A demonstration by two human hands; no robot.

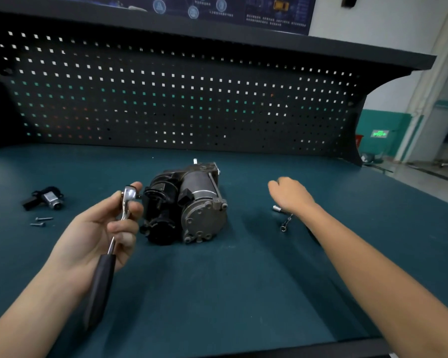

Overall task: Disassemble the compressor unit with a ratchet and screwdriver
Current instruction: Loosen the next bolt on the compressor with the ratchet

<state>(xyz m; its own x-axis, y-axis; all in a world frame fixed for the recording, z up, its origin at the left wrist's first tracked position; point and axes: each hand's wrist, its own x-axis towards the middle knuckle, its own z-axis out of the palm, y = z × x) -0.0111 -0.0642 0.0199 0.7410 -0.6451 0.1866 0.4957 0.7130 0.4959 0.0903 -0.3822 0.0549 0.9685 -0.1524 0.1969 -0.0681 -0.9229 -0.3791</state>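
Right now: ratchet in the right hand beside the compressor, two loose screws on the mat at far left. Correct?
Not quite. The head view shows the ratchet in the left hand, not the right. It is beside the compressor, and two loose screws lie at far left.

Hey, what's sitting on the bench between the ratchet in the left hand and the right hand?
In the head view, the compressor unit lies between the ratchet and the right hand, right next to the ratchet head.
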